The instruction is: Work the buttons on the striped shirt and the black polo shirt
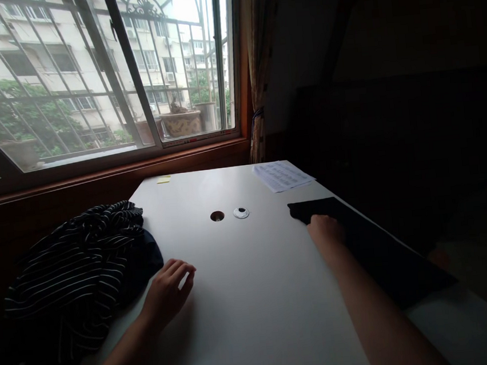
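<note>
My left hand [170, 287] hovers over the white table, its fingers loosely curled and the thumb bent toward them, with nothing visible in it. Just left of it lies a heap of black clothing with thin white stripes [83, 261], and a plain dark fabric [147, 255] shows at its right side. My right hand [326, 229] is closed at the near-left edge of a folded dark garment [375, 256], which lies flat along the table's right side. The fingertips there are hidden. Dim light hides the garment's details.
The white table [246, 297] has a cable hole [217, 216] and a round white cap [241, 212] beside it. Printed sheets [281, 176] lie at the far right corner, a yellow note [163, 179] at the far left. Behind stands a barred window [99, 76] with a curtain [256, 89].
</note>
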